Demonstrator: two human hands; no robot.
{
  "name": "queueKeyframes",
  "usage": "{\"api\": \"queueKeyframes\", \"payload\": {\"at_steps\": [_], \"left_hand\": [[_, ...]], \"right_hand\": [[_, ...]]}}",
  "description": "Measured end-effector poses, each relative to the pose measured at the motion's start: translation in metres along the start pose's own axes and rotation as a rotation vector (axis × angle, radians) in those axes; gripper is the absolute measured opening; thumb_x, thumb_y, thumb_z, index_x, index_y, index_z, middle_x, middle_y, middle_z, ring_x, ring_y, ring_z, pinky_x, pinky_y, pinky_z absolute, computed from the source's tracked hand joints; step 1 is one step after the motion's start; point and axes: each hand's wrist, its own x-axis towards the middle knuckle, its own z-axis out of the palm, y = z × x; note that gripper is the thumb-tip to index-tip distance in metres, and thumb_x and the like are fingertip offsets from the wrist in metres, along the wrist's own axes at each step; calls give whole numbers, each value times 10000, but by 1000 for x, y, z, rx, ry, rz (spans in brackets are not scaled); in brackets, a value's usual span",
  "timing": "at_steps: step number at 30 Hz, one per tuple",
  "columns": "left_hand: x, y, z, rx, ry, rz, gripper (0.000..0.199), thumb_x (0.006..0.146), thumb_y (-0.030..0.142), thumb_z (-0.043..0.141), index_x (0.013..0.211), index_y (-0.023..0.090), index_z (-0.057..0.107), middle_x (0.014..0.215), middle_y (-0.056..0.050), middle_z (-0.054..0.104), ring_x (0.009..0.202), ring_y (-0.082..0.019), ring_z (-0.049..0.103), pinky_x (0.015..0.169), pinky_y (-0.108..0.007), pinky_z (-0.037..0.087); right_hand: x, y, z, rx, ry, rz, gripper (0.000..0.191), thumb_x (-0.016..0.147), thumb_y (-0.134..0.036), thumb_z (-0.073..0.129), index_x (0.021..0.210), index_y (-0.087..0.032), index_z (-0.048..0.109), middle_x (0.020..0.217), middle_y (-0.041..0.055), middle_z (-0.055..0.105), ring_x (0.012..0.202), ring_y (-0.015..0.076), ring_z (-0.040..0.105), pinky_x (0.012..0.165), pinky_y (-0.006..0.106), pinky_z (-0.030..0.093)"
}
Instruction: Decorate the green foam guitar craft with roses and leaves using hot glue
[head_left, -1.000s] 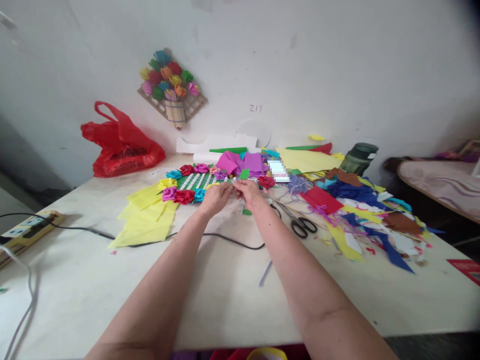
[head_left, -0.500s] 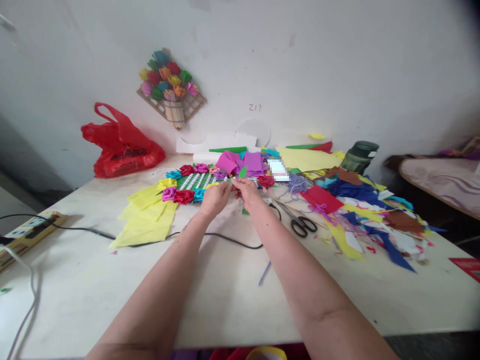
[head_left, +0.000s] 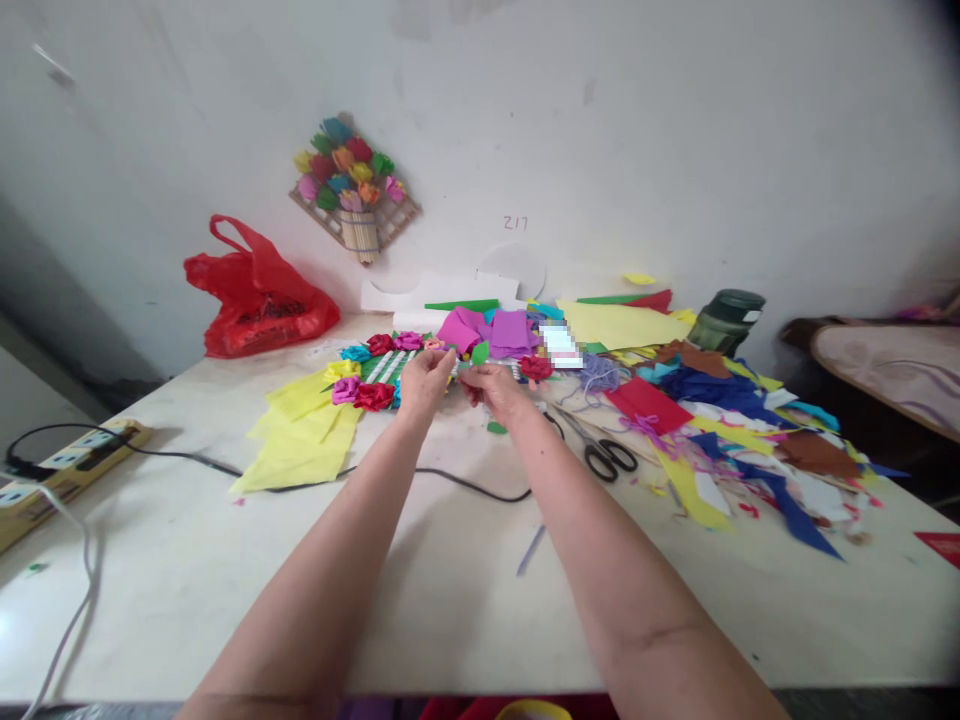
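My left hand (head_left: 426, 386) is raised over the right part of a frame of paper flowers, its fingertips pinched together; what they hold, if anything, is too small to name. Close beside it, my right hand (head_left: 496, 392) has thumb and fingers closed on something I cannot make out. A green paper leaf (head_left: 480, 352) shows just behind the right fingers. Red crepe-paper roses (head_left: 373, 397), with pink, blue and yellow ones, edge the green and white striped panel (head_left: 384, 367). Another red paper rose (head_left: 535, 368) lies right of my right hand.
Black-handled scissors (head_left: 611, 458) and a black cable (head_left: 465, 481) lie near my forearms. Yellow crepe sheets (head_left: 304, 430) are at left, coloured scraps (head_left: 780, 440) at right. A red plastic bag (head_left: 262, 300), a power strip (head_left: 75, 470) and a dark green bottle (head_left: 724, 322) stand farther out.
My left hand has moved up and away from my right hand, so a gap shows between their fingertips. My right hand stays nearly in place. The view has shifted slightly.
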Motion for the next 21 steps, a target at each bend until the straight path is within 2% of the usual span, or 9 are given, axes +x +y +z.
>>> {"api": "queueKeyframes", "payload": {"at_steps": [3, 5, 10, 15, 21], "left_hand": [[0, 5, -8, -170, -217, -103, 368, 616, 493, 659, 726, 144, 631, 709, -26, 617, 655, -136, 557, 601, -233, 420], [0, 4, -11, -261, -298, -146, 362, 591, 470, 693, 724, 137, 636, 697, -20, 608, 626, -120, 547, 613, -237, 422], [1, -4, -12, -272, -282, -154, 325, 536, 393, 753, 588, 122, 580, 541, 14, 518, 506, -83, 473, 526, -225, 375], [4, -6, -12, -195, -254, -109, 377, 536, 396, 750, 494, 140, 476, 453, 41, 439, 423, -54, 373, 441, -215, 272], [4, -4, -13, -112, -253, -71, 400, 544, 424, 736, 494, 149, 450, 429, 54, 402, 410, -55, 361, 439, -220, 254]], "right_hand": [[-5, -3, 0, -1, -211, 82, 262, 509, -318, 763, 566, -130, 590, 463, -30, 529, 396, 69, 440, 378, 199, 316], [-8, -4, 0, -13, -293, 131, 246, 536, -301, 753, 584, -121, 593, 467, -29, 531, 387, 63, 435, 376, 196, 311], [-10, -3, -1, -23, -414, 199, 222, 580, -280, 732, 591, -119, 579, 444, -33, 518, 371, 55, 413, 362, 186, 282], [-8, 0, 0, -90, -380, 170, 222, 557, -286, 739, 559, -123, 588, 425, -37, 512, 361, 49, 408, 359, 181, 279], [-6, 3, 2, -179, -286, 101, 219, 530, -294, 740, 541, -131, 594, 426, -33, 523, 373, 53, 421, 369, 182, 293]]}}
